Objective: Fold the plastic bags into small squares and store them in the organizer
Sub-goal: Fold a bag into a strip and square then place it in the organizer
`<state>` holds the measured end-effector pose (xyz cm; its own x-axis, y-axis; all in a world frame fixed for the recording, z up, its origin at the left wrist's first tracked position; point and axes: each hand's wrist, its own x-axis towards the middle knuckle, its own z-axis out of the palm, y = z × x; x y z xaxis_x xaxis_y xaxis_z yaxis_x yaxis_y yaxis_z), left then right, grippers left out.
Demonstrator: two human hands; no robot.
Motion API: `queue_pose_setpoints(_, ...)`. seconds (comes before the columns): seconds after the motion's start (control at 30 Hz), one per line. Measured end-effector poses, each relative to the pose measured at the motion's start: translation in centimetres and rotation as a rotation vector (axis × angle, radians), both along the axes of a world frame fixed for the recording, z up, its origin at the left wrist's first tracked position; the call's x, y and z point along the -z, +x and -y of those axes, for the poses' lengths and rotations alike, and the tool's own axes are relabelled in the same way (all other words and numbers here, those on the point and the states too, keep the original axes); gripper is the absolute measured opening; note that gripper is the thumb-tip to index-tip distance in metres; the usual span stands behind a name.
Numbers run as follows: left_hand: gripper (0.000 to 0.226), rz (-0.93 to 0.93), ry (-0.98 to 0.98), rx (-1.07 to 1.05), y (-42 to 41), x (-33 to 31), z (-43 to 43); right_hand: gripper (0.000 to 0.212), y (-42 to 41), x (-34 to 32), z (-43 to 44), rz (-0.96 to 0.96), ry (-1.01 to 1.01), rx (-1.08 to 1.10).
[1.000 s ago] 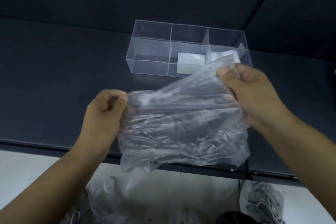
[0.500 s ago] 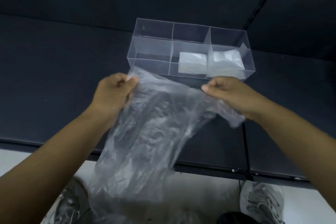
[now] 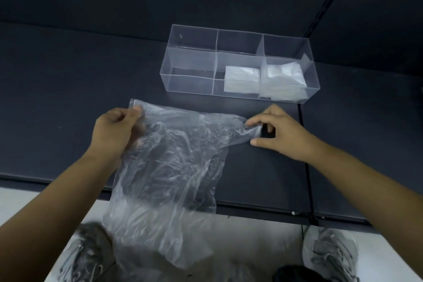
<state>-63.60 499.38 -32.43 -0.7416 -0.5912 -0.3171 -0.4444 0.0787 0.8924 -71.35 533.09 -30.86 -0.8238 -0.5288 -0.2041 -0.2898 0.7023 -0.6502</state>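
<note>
The plastic bag (image 3: 174, 167) is thin, clear film, crinkled all over and nearly weightless. It looks limp and a little slippery, so it should drape rather than hold a shape, and a crease will likely spring back unless pressed flat. Its upper part lies on the dark, matte counter (image 3: 57, 98), while the lower part hangs over the front edge. The left hand (image 3: 114, 130) grips the top left corner with curled fingers. The right hand (image 3: 281, 130) pinches the bunched top right corner between thumb and fingertip. These 2 corners look like the best holds, since tension between them would pull the top edge straight; the middle would only bunch. Just beyond the bag stands the organizer (image 3: 190, 57), a rigid, transparent, rectangular box with thin dividers. 2 folded bags, a flat whitish square (image 3: 241, 79) and a thicker stack (image 3: 283, 80), sit toward the front of its middle and right sections.
</note>
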Motion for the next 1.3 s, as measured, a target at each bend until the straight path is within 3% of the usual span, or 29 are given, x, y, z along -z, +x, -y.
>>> queue_pose_setpoints(0.1, 0.032, -0.012, -0.051, -0.008, -0.3, -0.1, 0.2, 0.02, -0.1, 0.3, 0.2, -0.092, -0.027, 0.048)
queue_pose_setpoints(0.2, 0.033, -0.014, -0.025, -0.084, -0.4, -0.1, 0.6, 0.005, -0.5, 0.0, -1.0, 0.0, -0.076, 0.108)
queue_pose_setpoints(0.27, 0.032, -0.013, 0.013, -0.116, -0.4, 0.0, 0.8, 0.011, -0.6, -0.3, -1.7, 0.156, -0.196, 0.174)
queue_pose_setpoints(0.43, 0.029, 0.012, 0.082, -0.105, -0.6, 0.0, 0.7, 0.024, -0.5, -1.2, -1.8, 0.576, -0.709, 0.439)
queue_pose_setpoints(0.53, 0.03, 0.009, 0.083, -0.112, -0.7, 0.1, 0.7, 0.015, -0.6, -1.9, -1.8, 0.779, -0.831, 0.404)
queue_pose_setpoints(0.63, 0.031, 0.001, 0.07, -0.107, -0.7, 0.2, 0.8, 0.037, -0.8, -2.8, -1.9, 0.928, -0.789, 0.298)
queue_pose_setpoints(0.7, 0.031, -0.005, 0.072, -0.098, -0.6, 0.1, 0.7, 0.053, -0.9, -3.0, -2.0, 0.82, -0.574, 0.24)
queue_pose_setpoints(0.8, 0.032, -0.009, 0.053, -0.105, -0.6, 0.0, 0.7, 0.025, -0.8, -2.5, -1.6, 0.556, -0.409, 0.347)
queue_pose_setpoints(0.93, 0.035, 0.005, -0.006, -0.077, -0.3, 0.2, 0.5, 0.016, -1.2, -1.7, -1.6, 0.355, -0.496, 0.638)
queue_pose_setpoints(1.1, 0.034, 0.005, -0.037, 0.002, -0.7, 0.6, -1.2, 0.013, -2.3, -0.7, -2.1, 0.115, -0.511, 0.806)
queue_pose_setpoints(1.3, 0.022, -0.047, 0.268, -0.094, -1.2, 0.2, -2.5, 0.02, -2.9, 0.8, -3.0, -0.099, -0.438, 0.979)
